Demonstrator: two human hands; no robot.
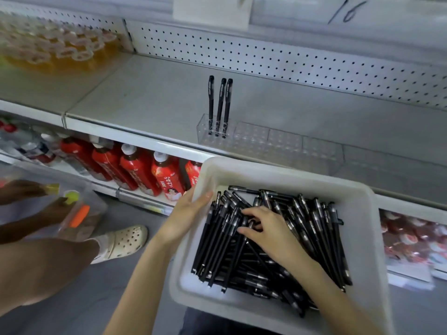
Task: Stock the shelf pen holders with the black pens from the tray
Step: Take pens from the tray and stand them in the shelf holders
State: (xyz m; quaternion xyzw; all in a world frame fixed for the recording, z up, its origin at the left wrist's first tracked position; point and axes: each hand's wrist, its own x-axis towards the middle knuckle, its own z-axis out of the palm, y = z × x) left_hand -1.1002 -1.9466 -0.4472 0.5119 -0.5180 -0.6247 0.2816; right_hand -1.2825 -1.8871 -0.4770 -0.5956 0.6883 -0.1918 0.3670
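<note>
A white plastic tray (360, 228) full of several black pens (312, 228) fills the lower right. My left hand (187, 211) grips the tray's left wall, thumb inside the rim. My right hand (268, 228) lies in the pile, its fingers curled round a black pen near the middle. On the grey shelf (150, 97) stands a row of clear pen holders (271, 143). Three black pens (219, 105) stand upright in the leftmost holder; the other holders look empty.
Red drink bottles (135, 170) line the shelf below. A white pegboard (290, 59) backs the grey shelf. At the left another person's hands (36, 199) handle coloured markers over a clear bin, with a foot in a cream clog (123, 243) on the floor.
</note>
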